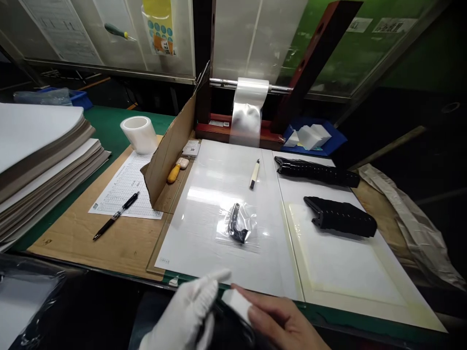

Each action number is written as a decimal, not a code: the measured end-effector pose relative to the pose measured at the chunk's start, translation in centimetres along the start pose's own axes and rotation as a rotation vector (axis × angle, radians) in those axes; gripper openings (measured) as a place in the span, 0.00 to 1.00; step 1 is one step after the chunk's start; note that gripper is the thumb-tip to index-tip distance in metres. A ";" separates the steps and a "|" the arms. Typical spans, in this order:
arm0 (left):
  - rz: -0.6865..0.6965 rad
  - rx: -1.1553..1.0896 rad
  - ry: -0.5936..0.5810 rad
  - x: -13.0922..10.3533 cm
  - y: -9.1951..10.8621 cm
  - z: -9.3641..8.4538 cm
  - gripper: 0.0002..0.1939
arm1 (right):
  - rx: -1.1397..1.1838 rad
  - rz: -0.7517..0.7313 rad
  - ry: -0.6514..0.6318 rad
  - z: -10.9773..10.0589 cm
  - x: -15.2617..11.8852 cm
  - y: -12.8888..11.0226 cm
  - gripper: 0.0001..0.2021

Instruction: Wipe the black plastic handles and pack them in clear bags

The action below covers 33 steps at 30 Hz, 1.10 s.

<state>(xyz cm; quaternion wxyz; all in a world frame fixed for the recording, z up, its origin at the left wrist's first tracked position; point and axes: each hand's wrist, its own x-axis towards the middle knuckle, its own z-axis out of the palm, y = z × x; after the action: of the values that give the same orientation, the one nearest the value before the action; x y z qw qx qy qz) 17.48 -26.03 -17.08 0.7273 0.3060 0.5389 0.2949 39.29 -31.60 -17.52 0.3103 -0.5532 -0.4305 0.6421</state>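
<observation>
At the bottom edge of the head view, my left hand [186, 311], in a white glove, is wrapped round a glossy black part [233, 323]. Most of that part is hidden by my hands and the frame edge. My bare right hand [277, 316] pinches a small white block [238, 304], sponge-like in look, against or very close to the black part. Beyond my hands a curved black piece [238, 226] lies in a clear plastic bag on the white sheet [204, 233]. Farther up the sheet rests a white-handled knife or pen-like tool [255, 174].
Two ribbed black parts, a long one [317, 172] and a shorter one [343, 217], lie at right. A blue bin [333, 138] holds white blocks. A film roll [251, 95] hangs behind. Left are a cardboard divider [171, 146], tape roll [138, 133], pen [116, 215] and stacked sheets [44, 165].
</observation>
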 end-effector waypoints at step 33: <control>0.182 0.164 0.151 0.6 -6.1 0.4 0.21 | -0.906 -0.627 0.462 1.8 1.2 1.2 0.23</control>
<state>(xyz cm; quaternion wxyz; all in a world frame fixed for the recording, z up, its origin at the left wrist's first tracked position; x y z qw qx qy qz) 18.60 -29.52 -21.98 0.6275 0.3890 0.5842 0.3370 37.43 -31.44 -19.14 0.3037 -0.6023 -0.7257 0.1354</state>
